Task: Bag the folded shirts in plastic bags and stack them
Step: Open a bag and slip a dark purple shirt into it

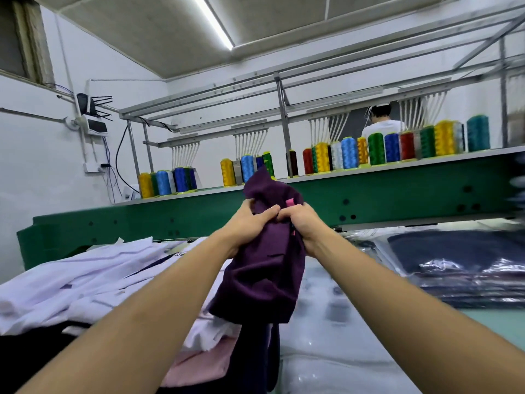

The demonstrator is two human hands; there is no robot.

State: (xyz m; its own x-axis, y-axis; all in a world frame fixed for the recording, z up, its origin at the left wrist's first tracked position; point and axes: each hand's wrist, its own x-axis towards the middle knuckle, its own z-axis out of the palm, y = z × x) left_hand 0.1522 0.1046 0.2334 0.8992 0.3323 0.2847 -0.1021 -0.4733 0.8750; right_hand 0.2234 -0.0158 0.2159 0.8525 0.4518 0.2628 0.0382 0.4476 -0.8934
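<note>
While both hands meet at frame centre, left hand [250, 223] and right hand [301, 226] fingers [267, 213] clamp the purple shirt [261, 280], which hangs below them.

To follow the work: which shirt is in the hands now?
The dark purple shirt, held up by the left hand and right hand; the white shirts lie piled at left, the bagged navy shirts stacked at right.
</note>
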